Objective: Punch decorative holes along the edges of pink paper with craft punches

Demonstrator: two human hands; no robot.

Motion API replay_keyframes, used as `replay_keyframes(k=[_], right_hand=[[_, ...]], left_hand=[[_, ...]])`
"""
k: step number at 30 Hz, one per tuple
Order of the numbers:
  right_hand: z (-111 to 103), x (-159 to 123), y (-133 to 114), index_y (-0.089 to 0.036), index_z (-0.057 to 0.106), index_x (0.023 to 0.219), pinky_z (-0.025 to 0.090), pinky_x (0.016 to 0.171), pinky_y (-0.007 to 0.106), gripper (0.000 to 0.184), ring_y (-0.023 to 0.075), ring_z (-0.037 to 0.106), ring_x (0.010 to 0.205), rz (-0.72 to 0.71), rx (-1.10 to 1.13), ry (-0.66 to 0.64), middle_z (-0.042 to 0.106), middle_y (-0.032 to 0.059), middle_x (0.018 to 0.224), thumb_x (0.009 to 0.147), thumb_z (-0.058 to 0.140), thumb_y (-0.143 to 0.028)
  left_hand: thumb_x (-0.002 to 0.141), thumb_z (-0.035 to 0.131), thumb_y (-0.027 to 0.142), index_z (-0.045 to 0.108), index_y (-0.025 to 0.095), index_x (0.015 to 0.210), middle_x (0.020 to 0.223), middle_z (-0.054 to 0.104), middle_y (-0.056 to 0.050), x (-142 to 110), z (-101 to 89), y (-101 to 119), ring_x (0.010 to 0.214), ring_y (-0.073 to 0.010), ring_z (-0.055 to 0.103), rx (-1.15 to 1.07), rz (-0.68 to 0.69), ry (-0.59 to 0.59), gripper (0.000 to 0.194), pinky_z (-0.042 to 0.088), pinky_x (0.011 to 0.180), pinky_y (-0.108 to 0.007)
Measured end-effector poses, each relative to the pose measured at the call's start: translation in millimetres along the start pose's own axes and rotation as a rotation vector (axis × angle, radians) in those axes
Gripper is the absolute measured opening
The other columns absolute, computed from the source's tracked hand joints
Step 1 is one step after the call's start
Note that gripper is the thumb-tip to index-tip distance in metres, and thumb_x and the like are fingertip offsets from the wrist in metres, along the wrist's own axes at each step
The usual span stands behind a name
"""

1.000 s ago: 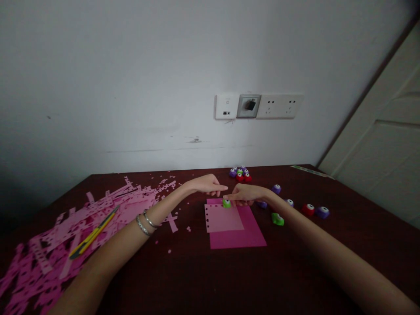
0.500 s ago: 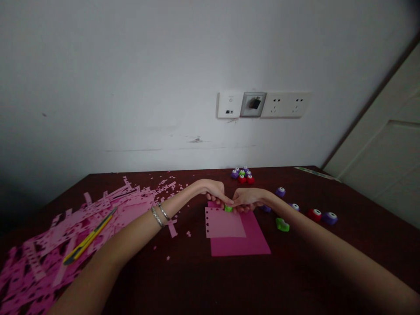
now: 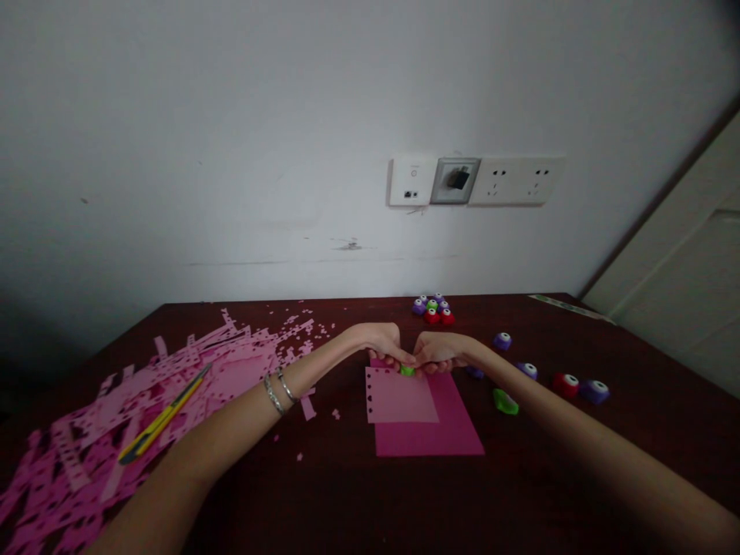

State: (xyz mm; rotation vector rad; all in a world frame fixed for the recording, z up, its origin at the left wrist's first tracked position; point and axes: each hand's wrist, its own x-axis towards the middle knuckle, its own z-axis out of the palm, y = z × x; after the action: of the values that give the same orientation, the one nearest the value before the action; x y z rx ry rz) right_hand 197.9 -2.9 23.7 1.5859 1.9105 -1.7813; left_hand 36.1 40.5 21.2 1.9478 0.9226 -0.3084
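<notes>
My left hand and my right hand meet over the far edge of a light pink sheet, thumbs together on a small green craft punch. Fingers of both hands are curled around the punch, hiding most of it. Dark holes run down the sheet's left side, and a few show along its far edge. Underneath lies a larger dark pink sheet, sticking out to the right and toward me.
Cut pink paper strips pile up at left, with a yellow utility knife on top. Punched confetti is scattered nearby. Several craft punches cluster at the back; others, including a red one and a green one, lie at right.
The view has shifted slightly, so everything sits a little farther right. Both hands stay on the green punch at the sheet's far edge, with thumbs still together.
</notes>
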Motion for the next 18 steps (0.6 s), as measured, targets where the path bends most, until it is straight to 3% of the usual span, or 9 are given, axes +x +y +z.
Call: replay_keyframes(k=[10, 15, 18], right_hand=[[0, -3, -4, -0.013, 0.054, 0.054, 0.016, 0.032, 0.017, 0.028, 0.0012, 0.026, 0.032, -0.015, -0.121, 0.06, 0.04, -0.008, 0.039, 0.068, 0.061, -0.036], [5, -9, -1, -0.015, 0.046, 0.046, 0.018, 0.032, 0.018, 0.035, 0.0024, 0.028, 0.032, -0.113, -0.197, 0.218, 0.037, -0.0073, 0.036, 0.07, 0.06, -0.038], [10, -9, 4, -0.016, 0.048, 0.048, 0.021, 0.033, 0.019, 0.037, 0.0037, 0.032, 0.033, -0.166, -0.219, 0.306, 0.039, -0.0061, 0.037, 0.07, 0.06, -0.044]], left_hand=[[0.063, 0.062, 0.062, 0.064, 0.013, 0.062, 0.051, 0.05, 0.001, -7, 6.2, 0, 0.045, -0.0077, 0.042, 0.052, 0.019, 0.081, 0.049, 0.034, 0.048, -0.024], [0.066, 0.056, 0.063, 0.06, 0.012, 0.055, 0.046, 0.044, 0.002, -18, 16.0, 0, 0.045, -0.0071, 0.035, 0.215, 0.182, 0.37, 0.053, 0.026, 0.046, -0.023], [0.074, 0.052, 0.054, 0.062, 0.012, 0.061, 0.051, 0.049, 0.001, -28, 23.6, 3, 0.05, -0.0083, 0.039, 0.278, 0.191, 0.516, 0.045, 0.026, 0.048, -0.023]])
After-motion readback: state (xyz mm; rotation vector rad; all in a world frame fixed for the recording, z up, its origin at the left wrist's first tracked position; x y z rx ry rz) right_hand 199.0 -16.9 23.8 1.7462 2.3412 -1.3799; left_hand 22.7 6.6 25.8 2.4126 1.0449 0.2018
